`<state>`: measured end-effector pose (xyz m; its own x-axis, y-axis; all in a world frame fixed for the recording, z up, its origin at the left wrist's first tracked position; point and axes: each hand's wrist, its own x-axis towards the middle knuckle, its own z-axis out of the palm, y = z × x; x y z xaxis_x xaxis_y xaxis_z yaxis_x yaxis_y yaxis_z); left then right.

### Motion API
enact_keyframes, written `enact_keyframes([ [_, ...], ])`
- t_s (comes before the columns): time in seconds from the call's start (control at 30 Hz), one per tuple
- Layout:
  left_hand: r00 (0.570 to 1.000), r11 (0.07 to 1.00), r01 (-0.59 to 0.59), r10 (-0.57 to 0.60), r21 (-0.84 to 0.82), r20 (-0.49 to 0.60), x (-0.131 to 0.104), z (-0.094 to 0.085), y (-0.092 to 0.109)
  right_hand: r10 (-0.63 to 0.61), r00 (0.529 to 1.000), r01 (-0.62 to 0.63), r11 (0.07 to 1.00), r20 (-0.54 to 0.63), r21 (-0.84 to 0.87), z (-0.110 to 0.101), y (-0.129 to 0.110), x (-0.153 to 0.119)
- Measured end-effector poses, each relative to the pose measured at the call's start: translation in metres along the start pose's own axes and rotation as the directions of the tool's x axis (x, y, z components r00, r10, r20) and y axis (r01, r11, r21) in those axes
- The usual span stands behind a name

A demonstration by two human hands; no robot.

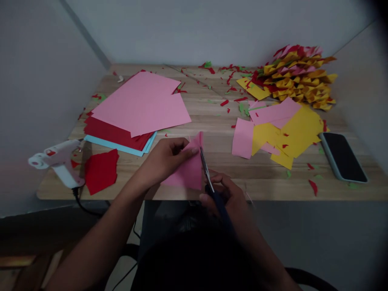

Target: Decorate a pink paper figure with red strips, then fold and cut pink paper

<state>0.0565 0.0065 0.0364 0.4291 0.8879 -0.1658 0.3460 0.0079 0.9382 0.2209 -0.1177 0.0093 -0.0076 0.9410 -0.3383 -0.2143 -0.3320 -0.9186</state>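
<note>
A piece of pink paper (188,173) is pinched between the thumb and fingers of my left hand (174,155), above the table's front edge. My right hand (228,194) grips a pair of scissors (216,200) with dark blue handles. The metal blades point up and away from me, at the right edge of the pink paper, near my left thumb. Whether the blades have paper between them is hard to make out. Part of the paper is hidden behind my left hand.
Pink sheets (142,103) lie over red and light blue ones at left. A white glue gun (60,161) stands near a red paper piece (101,170). At right are yellow paper (303,129), a phone (344,157) and a folded-paper model (300,79). Scraps litter the wooden table (209,115).
</note>
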Motion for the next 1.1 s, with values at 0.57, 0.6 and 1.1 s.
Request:
enact_keyframes([
  [0.57, 0.975, 0.941, 0.054, -0.122, -0.335, -0.187, -0.045, 0.017, 0.027, -0.083, 0.976, 0.048, 0.983, 0.199, 0.176, 0.003, -0.016, -0.021],
  [0.6, 0.976, 0.938, 0.042, -0.111, -0.344, -0.185, -0.044, 0.018, 0.025, -0.083, 0.974, 0.043, 0.981, 0.210, 0.189, 0.003, -0.014, -0.022],
  [1.1, 0.338, 0.443, -0.531, 0.893, 0.723, -0.298, -0.057, 0.003, 0.015, -0.173, 0.985, 0.173, 0.985, 0.004, -0.018, -0.016, 0.002, -0.034],
])
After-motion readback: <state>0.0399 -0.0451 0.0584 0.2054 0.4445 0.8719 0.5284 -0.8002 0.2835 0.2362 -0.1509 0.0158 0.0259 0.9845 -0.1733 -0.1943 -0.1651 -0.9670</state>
